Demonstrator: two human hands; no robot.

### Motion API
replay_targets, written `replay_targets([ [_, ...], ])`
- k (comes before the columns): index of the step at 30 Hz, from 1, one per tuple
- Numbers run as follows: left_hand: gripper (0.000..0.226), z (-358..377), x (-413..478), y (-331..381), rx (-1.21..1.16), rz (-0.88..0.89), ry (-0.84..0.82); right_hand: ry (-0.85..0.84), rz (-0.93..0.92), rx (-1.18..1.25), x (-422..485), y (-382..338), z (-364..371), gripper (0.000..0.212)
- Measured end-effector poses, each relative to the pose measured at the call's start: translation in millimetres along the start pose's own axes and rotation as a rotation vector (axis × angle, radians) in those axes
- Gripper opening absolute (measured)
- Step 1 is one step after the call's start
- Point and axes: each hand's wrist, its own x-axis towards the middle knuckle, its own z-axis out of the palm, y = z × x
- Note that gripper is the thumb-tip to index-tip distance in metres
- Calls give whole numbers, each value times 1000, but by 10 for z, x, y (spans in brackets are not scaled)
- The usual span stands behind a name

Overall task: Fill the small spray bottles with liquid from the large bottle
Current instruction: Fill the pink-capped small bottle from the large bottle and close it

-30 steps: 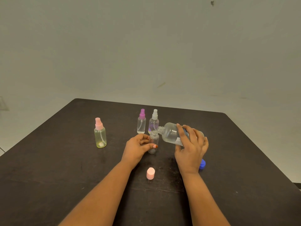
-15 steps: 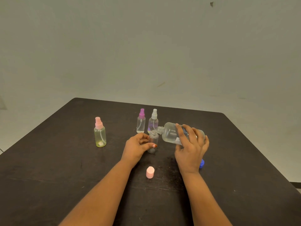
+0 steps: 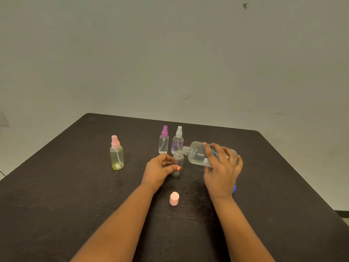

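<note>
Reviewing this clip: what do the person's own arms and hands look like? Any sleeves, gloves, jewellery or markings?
Both forearms are bare as far as the frame shows: no sleeves, gloves, watch or bracelets in view. No rings are visible on the left hand or the right hand. The one marking is reddish-orange polish on the left thumbnail; other nails are too small or hidden to judge.

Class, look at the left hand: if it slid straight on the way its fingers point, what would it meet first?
The left hand already grips the open small bottle; pushed on rightward, it would probably meet the large bottle tilted over it, though depth is unclear.
</note>
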Motion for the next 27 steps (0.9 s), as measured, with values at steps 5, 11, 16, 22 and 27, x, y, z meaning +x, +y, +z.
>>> replay_targets([
  [5,25,2,6,-7,-9,0,-4,-12,-34,-25,44,30,-18,71],
  [11,26,3,5,-8,-15,-3,-4,-26,-65,-49,86,51,-22,71],
  [16,27,2,2,-4,-11,-4,-8,-34,-94,-61,115,66,-40,71],
  [22,26,1,-9,0,-7,-4,-7,-33,-112,-67,132,78,-43,71],
  [27,25,3,-12,21,6,-2,-10,-34,-131,-74,166,86,-52,70],
])
